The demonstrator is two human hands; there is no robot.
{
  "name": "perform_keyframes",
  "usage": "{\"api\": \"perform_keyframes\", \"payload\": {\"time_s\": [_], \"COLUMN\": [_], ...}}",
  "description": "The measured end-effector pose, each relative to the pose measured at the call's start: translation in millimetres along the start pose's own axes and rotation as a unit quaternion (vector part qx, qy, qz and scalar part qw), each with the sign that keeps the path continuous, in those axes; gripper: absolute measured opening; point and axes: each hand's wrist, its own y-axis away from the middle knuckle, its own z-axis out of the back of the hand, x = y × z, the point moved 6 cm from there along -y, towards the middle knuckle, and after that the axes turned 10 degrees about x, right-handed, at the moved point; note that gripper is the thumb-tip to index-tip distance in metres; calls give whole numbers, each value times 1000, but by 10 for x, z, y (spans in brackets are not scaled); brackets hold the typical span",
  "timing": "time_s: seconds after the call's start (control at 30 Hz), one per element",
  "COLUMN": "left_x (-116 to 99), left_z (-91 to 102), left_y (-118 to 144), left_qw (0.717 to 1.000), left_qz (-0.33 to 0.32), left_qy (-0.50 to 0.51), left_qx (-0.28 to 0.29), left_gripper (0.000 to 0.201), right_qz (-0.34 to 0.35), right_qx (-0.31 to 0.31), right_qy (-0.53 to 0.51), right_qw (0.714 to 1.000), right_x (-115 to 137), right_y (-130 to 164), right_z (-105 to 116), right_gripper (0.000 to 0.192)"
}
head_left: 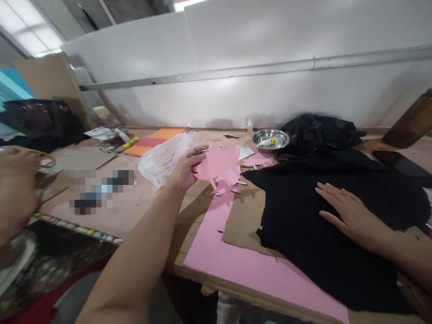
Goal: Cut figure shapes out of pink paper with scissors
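Observation:
My left hand (191, 165) is closed on a pink paper cutout (218, 161), held a little above the table beside a white plastic bag (165, 157). Under and beside that piece lie more pink cutouts (227, 181) with narrow, leg-like strips. My right hand (347, 211) rests flat with fingers stretched out on a large black cloth (297, 211). The cloth has ragged edges and covers part of a brown cardboard sheet (246, 220) and a pink sheet (216, 252).
Behind stand a metal bowl (258, 143) with a small bottle in it, a glue bottle (249, 127) and a black bag (317, 132). A phone (403, 164) and a brown bottle (410, 119) are at right. Another person's hand (18, 184) shows at far left.

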Motion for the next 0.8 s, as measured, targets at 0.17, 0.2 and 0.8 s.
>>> {"api": "perform_keyframes", "payload": {"time_s": [0.17, 0.2, 0.8], "left_x": [25, 31, 187], "left_z": [-31, -32, -142], "left_y": [-2, -4, -9], "left_qw": [1000, 1000, 977], "left_qz": [6, 6, 29], "left_qy": [-7, -10, -204], "left_qx": [12, 14, 52], "left_gripper": [35, 35, 27], "right_qz": [0, -1, -5], "right_qx": [1, 1, 3], "right_qy": [-10, -12, -19], "right_qw": [1000, 1000, 1000], "right_x": [-6, -4, -29], "right_y": [-5, -7, 0], "right_z": [-1, 1, -22], "right_gripper": [69, 69, 68]}}
